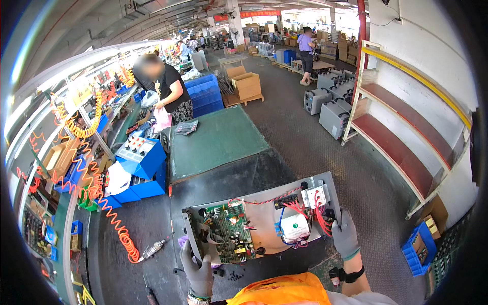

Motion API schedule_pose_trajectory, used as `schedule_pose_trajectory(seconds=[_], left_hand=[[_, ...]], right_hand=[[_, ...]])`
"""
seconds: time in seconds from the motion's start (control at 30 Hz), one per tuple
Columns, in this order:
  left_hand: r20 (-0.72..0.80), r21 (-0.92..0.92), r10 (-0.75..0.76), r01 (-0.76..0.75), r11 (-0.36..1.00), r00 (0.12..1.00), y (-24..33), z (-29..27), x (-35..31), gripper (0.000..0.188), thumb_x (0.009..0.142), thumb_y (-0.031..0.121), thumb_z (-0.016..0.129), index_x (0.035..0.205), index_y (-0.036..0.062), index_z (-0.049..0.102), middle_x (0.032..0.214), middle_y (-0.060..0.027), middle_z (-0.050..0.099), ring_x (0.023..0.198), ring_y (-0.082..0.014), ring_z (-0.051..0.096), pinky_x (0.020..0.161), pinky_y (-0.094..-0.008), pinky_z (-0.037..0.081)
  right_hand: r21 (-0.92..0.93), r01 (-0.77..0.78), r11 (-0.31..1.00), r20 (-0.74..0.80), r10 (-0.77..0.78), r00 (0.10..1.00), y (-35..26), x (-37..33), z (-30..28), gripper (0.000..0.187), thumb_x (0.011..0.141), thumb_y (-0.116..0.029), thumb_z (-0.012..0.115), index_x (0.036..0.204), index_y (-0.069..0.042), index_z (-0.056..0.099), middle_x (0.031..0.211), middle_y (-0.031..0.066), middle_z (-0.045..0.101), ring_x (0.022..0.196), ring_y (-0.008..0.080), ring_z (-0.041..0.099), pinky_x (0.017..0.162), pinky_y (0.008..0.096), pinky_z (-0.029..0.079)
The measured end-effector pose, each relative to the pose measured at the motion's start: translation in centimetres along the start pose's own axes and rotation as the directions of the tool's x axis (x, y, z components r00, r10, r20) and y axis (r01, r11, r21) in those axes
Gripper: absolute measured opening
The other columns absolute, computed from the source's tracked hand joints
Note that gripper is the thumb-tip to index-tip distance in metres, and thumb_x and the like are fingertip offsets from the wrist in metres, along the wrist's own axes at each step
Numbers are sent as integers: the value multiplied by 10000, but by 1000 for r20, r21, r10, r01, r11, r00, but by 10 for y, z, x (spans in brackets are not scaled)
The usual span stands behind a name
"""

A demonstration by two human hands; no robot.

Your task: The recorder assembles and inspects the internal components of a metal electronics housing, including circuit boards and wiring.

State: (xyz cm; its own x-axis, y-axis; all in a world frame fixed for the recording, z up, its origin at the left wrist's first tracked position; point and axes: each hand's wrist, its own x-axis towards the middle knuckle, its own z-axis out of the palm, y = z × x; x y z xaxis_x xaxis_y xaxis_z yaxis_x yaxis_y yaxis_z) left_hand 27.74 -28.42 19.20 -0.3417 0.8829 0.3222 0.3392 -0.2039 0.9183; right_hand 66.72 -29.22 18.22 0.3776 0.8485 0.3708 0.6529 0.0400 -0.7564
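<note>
A metal equipment chassis [269,203] is tilted above the near end of the black workbench [122,254]. Inside it sit a green circuit board [229,234], a white-labelled transformer-like block [296,226] and red and blue wiring. My left hand [197,269], in a grey glove, is closed on the chassis's lower left edge. At its right end my gloved right hand [346,236] grips the side panel; some fingers are hidden behind it. Left of the chassis lies a pneumatic screwdriver [154,249] on an orange coiled hose [119,231]. Small dark screws [235,276] lie scattered beneath the chassis.
Blue parts bins [145,185] stand along the bench's left side. A co-worker [170,89] handles plastic bags beyond them. A green mat [218,142] covers the far bench. To the right are a shelf rack [401,127], grey machine cases [335,117] and a blue crate [419,249].
</note>
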Motion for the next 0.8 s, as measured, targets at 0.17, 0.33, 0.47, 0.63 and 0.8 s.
schedule_pose_trajectory(seconds=[0.17, 0.33, 0.47, 0.63, 0.8], left_hand=[[17, 125, 33, -35, 992, 999, 8, -1, 2, 608, 745, -21, 589, 1339, -42, 459, 1195, -119, 508, 1109, -234, 523, 993, -348, 410], [78, -43, -67, 71, 997, 995, 23, -2, -1, 609, 849, -17, 626, 1415, -13, 400, 1325, -121, 496, 1184, -216, 490, 1009, -341, 397], [52, -30, -40, 42, 999, 998, 22, -1, -3, 593, 837, -35, 625, 1397, -11, 432, 1296, -103, 519, 1138, -200, 504, 978, -326, 410], [41, 1, 4, -4, 1000, 999, 5, -3, -6, 600, 838, -43, 623, 1403, -11, 424, 1308, -107, 513, 1144, -202, 509, 976, -329, 419], [28, -6, -33, 33, 999, 999, 1, -6, -10, 603, 841, -32, 630, 1407, -13, 424, 1316, -115, 511, 1169, -213, 504, 987, -338, 419]], right_hand=[[2, -112, 994, 36, 112, 993, -5, 4, -2, 380, 864, -30, 533, 1243, -19, 521, 1012, 229, 596, 934, 405, 617, 811, 430, 494], [36, -55, 998, 19, 54, 998, -10, 6, -3, 394, 852, -22, 535, 1245, -20, 522, 1050, 233, 593, 973, 401, 617, 830, 414, 499], [51, -57, 997, 27, 55, 998, -8, 5, -4, 397, 851, -21, 534, 1248, -19, 521, 1056, 234, 590, 988, 398, 617, 840, 413, 498], [86, -161, 983, 57, 156, 986, -10, 3, -4, 435, 852, -19, 531, 1287, -22, 511, 1067, 200, 597, 922, 308, 637, 807, 357, 500], [230, -268, 935, 149, 238, 960, -22, 3, -8, 476, 851, 38, 478, 1327, 9, 469, 1153, 150, 588, 1064, 200, 588, 924, 315, 457]])
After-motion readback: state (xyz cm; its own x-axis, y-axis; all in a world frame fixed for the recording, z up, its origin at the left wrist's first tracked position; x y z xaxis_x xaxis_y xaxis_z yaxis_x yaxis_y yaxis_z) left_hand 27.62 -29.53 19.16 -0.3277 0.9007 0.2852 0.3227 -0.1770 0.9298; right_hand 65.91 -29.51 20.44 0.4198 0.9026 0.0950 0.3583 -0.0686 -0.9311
